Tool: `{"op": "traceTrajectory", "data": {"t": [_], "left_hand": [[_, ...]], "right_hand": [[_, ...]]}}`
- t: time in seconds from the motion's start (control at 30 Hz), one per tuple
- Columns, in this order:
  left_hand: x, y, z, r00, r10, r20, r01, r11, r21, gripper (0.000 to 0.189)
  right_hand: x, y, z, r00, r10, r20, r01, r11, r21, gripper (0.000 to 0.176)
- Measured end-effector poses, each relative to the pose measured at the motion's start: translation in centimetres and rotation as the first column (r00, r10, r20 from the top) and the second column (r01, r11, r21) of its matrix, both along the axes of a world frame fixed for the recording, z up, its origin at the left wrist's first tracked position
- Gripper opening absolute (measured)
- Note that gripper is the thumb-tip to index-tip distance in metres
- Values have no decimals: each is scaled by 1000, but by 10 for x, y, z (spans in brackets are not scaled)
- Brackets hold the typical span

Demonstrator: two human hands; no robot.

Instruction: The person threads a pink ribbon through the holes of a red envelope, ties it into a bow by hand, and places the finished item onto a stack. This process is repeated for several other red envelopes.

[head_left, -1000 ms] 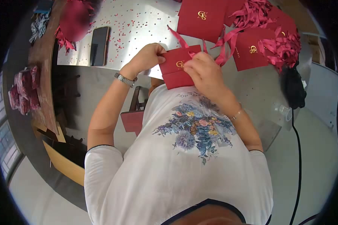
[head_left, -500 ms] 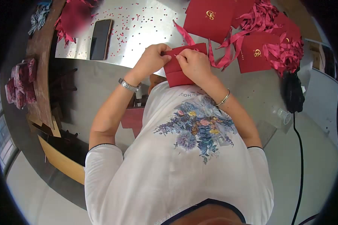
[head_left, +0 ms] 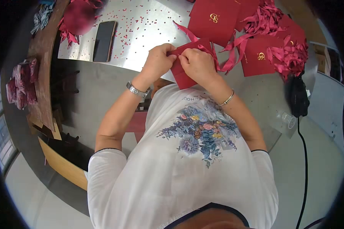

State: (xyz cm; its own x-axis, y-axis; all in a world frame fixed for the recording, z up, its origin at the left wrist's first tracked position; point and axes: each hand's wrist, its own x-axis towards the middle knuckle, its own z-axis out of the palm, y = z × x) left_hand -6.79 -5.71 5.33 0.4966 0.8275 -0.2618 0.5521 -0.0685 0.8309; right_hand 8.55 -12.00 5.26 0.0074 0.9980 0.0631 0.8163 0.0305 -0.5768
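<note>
A small red bag point(head_left: 183, 76) is between my two hands at the table's front edge, tilted. My left hand point(head_left: 159, 61) pinches its upper left edge, thumb and fingers together. On the upper right part, my right hand point(head_left: 198, 64) has its fingers closed at the bag's top; my fingertips hide what exactly they hold. A red ribbon point(head_left: 187, 32) runs from the table behind the bag and passes by my right hand. To the right, another ribbon point(head_left: 233, 61) lies loose beside a flat red bag point(head_left: 256, 63) with a gold logo.
A phone point(head_left: 104, 41) lies on the metal table point(head_left: 141, 42) among small red dots. More red bags point(head_left: 214, 19) and bunched ribbons point(head_left: 264, 19) are at the back right. A black cable point(head_left: 305, 164) hangs at the right. Wrapped red packs point(head_left: 22, 84) sit far left.
The red bag has turned and tilted between my hands, its lower edge shifting slightly right. My left hand and forearm have moved a little right.
</note>
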Motion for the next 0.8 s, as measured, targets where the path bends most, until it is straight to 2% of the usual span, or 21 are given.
{"op": "traceTrajectory", "data": {"t": [0.13, 0.2, 0.23, 0.3, 0.33, 0.4, 0.43, 0.47, 0.53, 0.57, 0.6, 0.67, 0.7, 0.77, 0.8], "left_hand": [[2, -3, -1, 1000, -14, 27, 13, 1000, 19, 17], [7, -9, 4, 1000, -23, -9, 24, 991, 133, 18], [8, -9, 4, 1000, -18, -9, 19, 991, 135, 18], [10, -10, 3, 997, -43, 57, 33, 986, 165, 14], [11, -11, 4, 997, -44, 58, 34, 985, 166, 14], [11, -12, 6, 997, -82, -13, 83, 965, 251, 14], [9, -12, 7, 996, -83, -13, 83, 964, 251, 14], [8, -12, 8, 994, -104, -38, 111, 961, 255, 17], [8, -12, 11, 991, -123, -61, 135, 956, 259, 20], [9, -14, 12, 990, -131, -55, 141, 952, 270, 17], [10, -14, 13, 989, -141, -49, 149, 948, 283, 13], [12, -11, 14, 977, -191, -97, 211, 937, 279, 13], [12, -10, 15, 961, -236, -146, 268, 925, 271, 13], [7, -8, 15, 971, -225, -87, 240, 938, 250, 14], [4, -7, 15, 976, -214, -30, 215, 951, 224, 14]], "right_hand": [[0, -1, -1, 1000, 14, 15, -14, 1000, 14, 21], [-5, -2, 3, 996, -46, 76, 48, 999, -17, 16], [-8, -1, 6, 996, -41, 75, 42, 999, -15, 16], [-13, 1, 13, 974, -69, 215, 95, 989, -113, 16], [-12, 3, 13, 974, -70, 216, 96, 989, -111, 16], [-3, 11, 11, 994, -106, 11, 105, 957, -271, 17], [4, 13, 11, 913, -236, -333, 95, 916, -390, 21], [4, 12, 11, 912, -239, -333, 97, 916, -390, 21], [2, 8, 17, 935, -215, -282, 132, 950, -284, 20], [-2, 7, 14, 990, -115, -81, 100, 980, -172, 20], [-6, 4, 15, 990, -117, -80, 102, 980, -172, 20], [-11, 0, 17, 979, -51, 195, 73, 992, -104, 19], [-11, 0, 14, 978, -52, 200, 76, 991, -112, 19], [-1, 2, 7, 990, -111, -88, 93, 978, -186, 18], [5, 10, 4, 789, -387, -478, 63, 824, -564, 19]]}}
